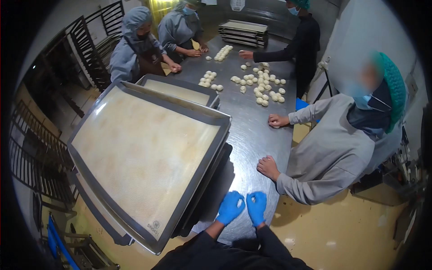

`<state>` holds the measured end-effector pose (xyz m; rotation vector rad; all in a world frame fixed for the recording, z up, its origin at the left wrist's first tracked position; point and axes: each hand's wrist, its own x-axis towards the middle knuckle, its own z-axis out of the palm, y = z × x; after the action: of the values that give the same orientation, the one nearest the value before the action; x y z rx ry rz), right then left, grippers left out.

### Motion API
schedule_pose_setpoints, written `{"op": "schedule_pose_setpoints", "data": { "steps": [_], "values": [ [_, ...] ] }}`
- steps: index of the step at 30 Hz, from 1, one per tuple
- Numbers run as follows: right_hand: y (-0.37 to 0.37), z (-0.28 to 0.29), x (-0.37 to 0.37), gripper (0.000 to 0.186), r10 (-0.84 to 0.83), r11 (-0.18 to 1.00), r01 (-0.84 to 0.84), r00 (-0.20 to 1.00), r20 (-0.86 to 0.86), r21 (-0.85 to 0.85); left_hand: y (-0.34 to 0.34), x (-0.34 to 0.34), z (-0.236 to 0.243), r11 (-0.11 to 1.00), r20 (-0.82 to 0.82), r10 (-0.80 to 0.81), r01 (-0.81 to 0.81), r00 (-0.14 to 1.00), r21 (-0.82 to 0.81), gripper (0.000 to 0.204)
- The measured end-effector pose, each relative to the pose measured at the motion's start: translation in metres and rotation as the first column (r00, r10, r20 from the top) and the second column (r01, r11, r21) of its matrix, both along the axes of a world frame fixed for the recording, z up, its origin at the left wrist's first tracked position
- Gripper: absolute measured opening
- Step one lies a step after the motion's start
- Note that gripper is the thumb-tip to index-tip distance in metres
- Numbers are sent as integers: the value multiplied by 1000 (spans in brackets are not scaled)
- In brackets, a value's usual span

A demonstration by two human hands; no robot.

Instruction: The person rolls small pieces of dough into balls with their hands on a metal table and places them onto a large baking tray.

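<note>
My left hand and my right hand, both in blue gloves, rest side by side at the near end of the steel table. Their fingers are curled in, and a small gap parts the two hands. A little whitish patch shows at the fingers of each; I cannot make out whether it is dough or something else. Just left of my hands rises a stack of baking trays, its top tray lined with a beige mat with a grey border. Farther up the table lie many round white dough balls, some in a loose heap.
A person in a grey top stands close on my right, hands on the table edge. Two people in grey stand at the far left, another in black at the far right. More trays are stacked at the back; dark racks line the left.
</note>
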<state>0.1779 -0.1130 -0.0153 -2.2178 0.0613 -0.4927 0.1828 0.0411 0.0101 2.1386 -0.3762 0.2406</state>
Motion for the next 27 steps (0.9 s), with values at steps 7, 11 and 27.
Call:
{"op": "schedule_pose_setpoints", "data": {
  "steps": [7,11,27],
  "values": [
    [-20,31,-20,15,32,986,-21,998,60,-164,46,-40,-63,906,-308,-40,-96,951,-413,13],
    [-1,6,2,19,-1,999,0,1000,-23,-53,2,0,-4,999,-18,42,-42,999,-20,15],
    [-16,9,-52,20,195,974,-191,981,19,-118,34,-41,0,969,88,-217,204,972,142,15]
  ]
}}
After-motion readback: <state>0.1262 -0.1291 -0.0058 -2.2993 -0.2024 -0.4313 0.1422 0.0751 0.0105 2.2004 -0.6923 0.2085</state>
